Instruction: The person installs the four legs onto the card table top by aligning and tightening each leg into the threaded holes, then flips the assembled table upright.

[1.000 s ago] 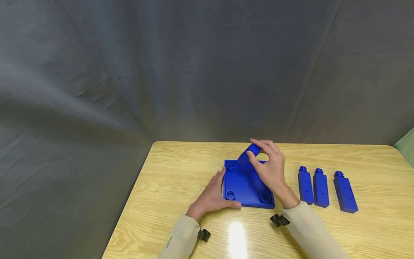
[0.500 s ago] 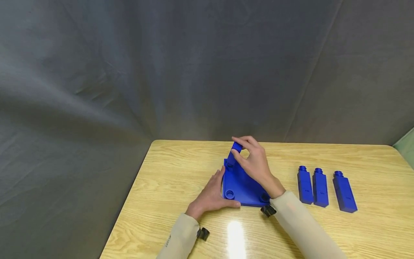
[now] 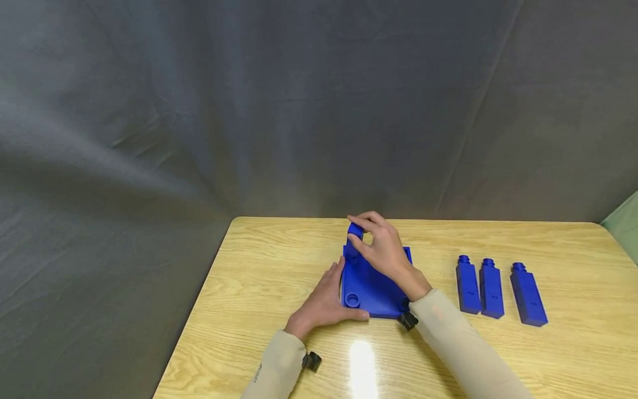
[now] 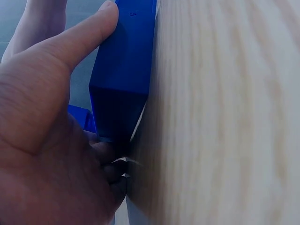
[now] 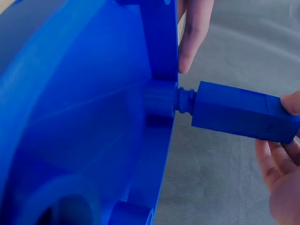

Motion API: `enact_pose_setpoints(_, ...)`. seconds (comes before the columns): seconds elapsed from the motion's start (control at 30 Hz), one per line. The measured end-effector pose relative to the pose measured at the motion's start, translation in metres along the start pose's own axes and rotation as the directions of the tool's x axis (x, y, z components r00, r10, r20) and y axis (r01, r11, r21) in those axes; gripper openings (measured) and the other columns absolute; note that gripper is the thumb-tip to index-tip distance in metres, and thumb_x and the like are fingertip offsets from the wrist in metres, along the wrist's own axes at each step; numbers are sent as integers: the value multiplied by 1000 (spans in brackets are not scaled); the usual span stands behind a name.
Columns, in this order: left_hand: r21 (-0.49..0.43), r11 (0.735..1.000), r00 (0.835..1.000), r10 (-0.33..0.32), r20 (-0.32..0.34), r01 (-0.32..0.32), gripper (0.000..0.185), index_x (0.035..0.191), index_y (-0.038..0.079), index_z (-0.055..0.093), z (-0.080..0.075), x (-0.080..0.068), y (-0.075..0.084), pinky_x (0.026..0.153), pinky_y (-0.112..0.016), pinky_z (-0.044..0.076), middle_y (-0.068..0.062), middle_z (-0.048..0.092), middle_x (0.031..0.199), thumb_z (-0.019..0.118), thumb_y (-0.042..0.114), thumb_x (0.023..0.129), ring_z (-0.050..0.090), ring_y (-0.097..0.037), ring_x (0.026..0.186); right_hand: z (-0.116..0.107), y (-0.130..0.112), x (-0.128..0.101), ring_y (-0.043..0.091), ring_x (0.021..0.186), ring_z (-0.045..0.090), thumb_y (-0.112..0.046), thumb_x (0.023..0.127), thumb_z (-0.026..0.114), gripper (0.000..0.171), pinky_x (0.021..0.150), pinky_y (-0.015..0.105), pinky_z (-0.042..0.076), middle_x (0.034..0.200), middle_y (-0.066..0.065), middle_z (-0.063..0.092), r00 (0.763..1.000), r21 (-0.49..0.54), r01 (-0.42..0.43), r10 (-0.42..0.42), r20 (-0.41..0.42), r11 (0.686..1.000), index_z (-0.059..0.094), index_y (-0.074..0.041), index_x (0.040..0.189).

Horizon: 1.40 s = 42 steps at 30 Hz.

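A square blue plate [image 3: 372,289] with round corner sockets lies on the wooden table [image 3: 249,288]. My left hand [image 3: 326,302] grips its near left corner, thumb along the front edge [image 4: 124,70] and fingers against the left side. My right hand [image 3: 384,249] pinches a blue square peg [image 3: 355,235] by its top. The peg stands nearly upright over the far left socket. In the right wrist view the peg [image 5: 239,112] has its threaded neck at the mouth of that socket [image 5: 161,101].
Three more blue pegs [image 3: 490,288] lie side by side on the table right of the plate. The near left socket [image 3: 352,300] holds nothing. A dark grey cloth [image 3: 299,111] hangs behind the table. Bare wood stretches to the left and front.
My right hand has carried the peg leftward across the plate, from a tilt over the far middle to nearly upright at the far left socket. The left hand has stayed put.
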<state>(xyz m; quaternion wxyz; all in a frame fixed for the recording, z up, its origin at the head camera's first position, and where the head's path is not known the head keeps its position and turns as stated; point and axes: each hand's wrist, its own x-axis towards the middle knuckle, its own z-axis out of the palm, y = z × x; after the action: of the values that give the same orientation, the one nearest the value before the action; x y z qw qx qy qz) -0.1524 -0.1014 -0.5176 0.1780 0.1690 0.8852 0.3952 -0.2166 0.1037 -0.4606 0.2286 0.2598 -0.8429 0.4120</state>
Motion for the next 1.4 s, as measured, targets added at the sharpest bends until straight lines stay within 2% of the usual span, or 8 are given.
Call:
enact_pose_setpoints(0.13, 5, 1000, 1000, 4, 6, -4, 139, 181, 20, 0, 0, 0, 1, 135, -62, 25, -11, 11, 186, 93, 59, 85, 12, -35, 172, -1, 3, 0, 31, 100, 74, -6, 100, 84, 43, 84, 56, 65, 125, 18, 72, 998, -2, -22, 22, 61, 1000, 74, 3, 141)
enact_pose_setpoints(0.3, 3, 1000, 1000, 10, 8, -10, 139, 181, 20, 0, 1, 1, 4, 135, -62, 25, -11, 11, 186, 93, 59, 85, 11, -34, 172, -4, 4, 0, 32, 100, 74, -8, 101, 84, 43, 85, 55, 65, 124, 18, 72, 996, -10, -36, 36, 80, 999, 74, 3, 141)
enact_pose_setpoints(0.57, 6, 1000, 1000, 19, 6, -19, 139, 180, 17, 2, 1, 1, 4, 136, -59, 23, -10, 12, 186, 94, 57, 84, 11, -32, 172, -11, 8, 0, 34, 104, 75, -2, 102, 74, 43, 92, 60, 65, 129, 19, 72, 983, 108, -99, 80, 163, 989, 72, 0, 145)
enact_pose_setpoints(0.73, 10, 1000, 1000, 17, 0, -17, 139, 180, 16, 2, 1, 1, 3, 136, -59, 24, -10, 13, 186, 94, 57, 84, 12, -33, 172, -12, 10, 2, 37, 107, 75, -2, 103, 74, 44, 95, 58, 65, 131, 21, 71, 978, 127, -126, 101, 182, 984, 70, 2, 147)
enact_pose_setpoints(0.97, -3, 1000, 1000, 23, -5, -23, 140, 180, 15, 2, 0, -1, 2, 135, -61, 24, -12, 13, 186, 94, 57, 84, 13, -35, 172, -4, 9, 1, 33, 103, 74, -11, 101, 84, 41, 90, 55, 67, 124, 19, 72, 985, 95, -149, 139, 97, 984, 74, 2, 138)
enact_pose_setpoints(1.1, 2, 1000, 1000, 19, -11, -19, 140, 180, 15, 3, -1, -3, 1, 135, -61, 25, -13, 13, 186, 94, 57, 83, 13, -36, 171, 3, 6, 0, 32, 104, 73, -20, 99, 88, 40, 89, 53, 67, 119, 17, 72, 981, 72, -188, 184, 53, 980, 74, 1, 131)
enact_pose_setpoints(1.27, -7, 1000, 1000, 28, -10, -28, 139, 180, 16, 3, -2, -2, 1, 134, -62, 26, -13, 12, 186, 94, 57, 83, 13, -37, 171, 8, 4, 0, 29, 88, 75, -29, 94, 93, 41, 79, 48, 67, 100, 13, 73, 972, -14, -234, 233, -33, 972, 72, -2, 117)
enact_pose_setpoints(1.4, -10, 1000, 1000, 28, -6, -28, 139, 180, 16, 3, -1, -1, 2, 134, -62, 26, -12, 13, 186, 94, 57, 84, 13, -36, 171, 8, 3, 0, 31, 89, 76, -33, 93, 94, 44, 78, 49, 65, 99, 13, 73, 968, -53, -249, 248, -40, 967, 72, -4, 117)
